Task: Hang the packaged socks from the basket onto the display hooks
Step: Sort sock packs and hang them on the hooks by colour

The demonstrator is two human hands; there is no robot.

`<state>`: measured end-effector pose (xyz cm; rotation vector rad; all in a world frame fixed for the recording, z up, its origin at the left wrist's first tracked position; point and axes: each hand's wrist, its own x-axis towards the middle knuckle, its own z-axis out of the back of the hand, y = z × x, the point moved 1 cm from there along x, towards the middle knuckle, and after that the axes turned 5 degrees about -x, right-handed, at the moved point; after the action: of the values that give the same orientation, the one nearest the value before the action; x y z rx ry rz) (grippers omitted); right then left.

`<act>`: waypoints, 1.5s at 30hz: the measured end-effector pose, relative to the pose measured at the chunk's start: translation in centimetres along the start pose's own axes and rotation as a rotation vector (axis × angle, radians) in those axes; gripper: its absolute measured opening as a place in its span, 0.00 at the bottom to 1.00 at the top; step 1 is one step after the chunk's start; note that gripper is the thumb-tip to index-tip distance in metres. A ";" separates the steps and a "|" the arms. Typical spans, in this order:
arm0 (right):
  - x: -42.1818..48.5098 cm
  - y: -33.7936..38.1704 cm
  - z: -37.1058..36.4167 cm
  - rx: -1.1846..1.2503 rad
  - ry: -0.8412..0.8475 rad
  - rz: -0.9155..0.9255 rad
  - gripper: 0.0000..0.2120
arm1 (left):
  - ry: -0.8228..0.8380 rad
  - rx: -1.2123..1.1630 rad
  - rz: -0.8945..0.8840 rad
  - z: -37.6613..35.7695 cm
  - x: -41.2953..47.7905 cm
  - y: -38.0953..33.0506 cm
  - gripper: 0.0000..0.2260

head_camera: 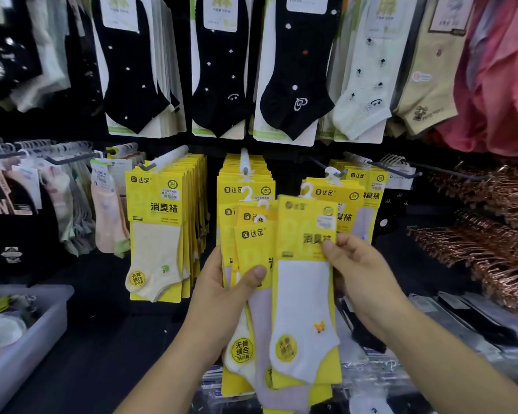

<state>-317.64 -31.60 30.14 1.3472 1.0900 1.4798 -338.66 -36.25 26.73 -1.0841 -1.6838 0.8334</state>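
Grips stack in left hand, pinches front pack in right hand, upright, hanger topmost, just below hook, right hand nearer.

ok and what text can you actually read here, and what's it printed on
"达足": header of hanging yellow pack, left hook.
"消臭袜": same pack, below the brand.
"SGS": its round seal.
"达足": stack of packs in the left hand.
"无骨缝合 7A抗菌": round sticker on that stack.
"W": dark item, far left.
Blurred: front pack in the right hand, price labels, top-row cards.
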 end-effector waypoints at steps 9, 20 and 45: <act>1.5 0.1 3.7 0.013 -0.346 0.096 0.05 | -0.070 0.055 -0.047 0.7 0.4 -0.2 0.12; 4.2 -0.4 3.4 -0.147 -0.319 0.073 0.05 | -0.043 0.058 -0.037 0.5 0.4 0.1 0.18; 0.3 1.1 0.2 -0.065 -0.324 0.193 0.05 | -0.001 -0.031 0.023 -0.6 0.0 1.2 0.11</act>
<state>-317.49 -31.61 31.32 1.6140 0.7164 1.3581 -337.80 -35.78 25.85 -1.1259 -1.6929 0.8246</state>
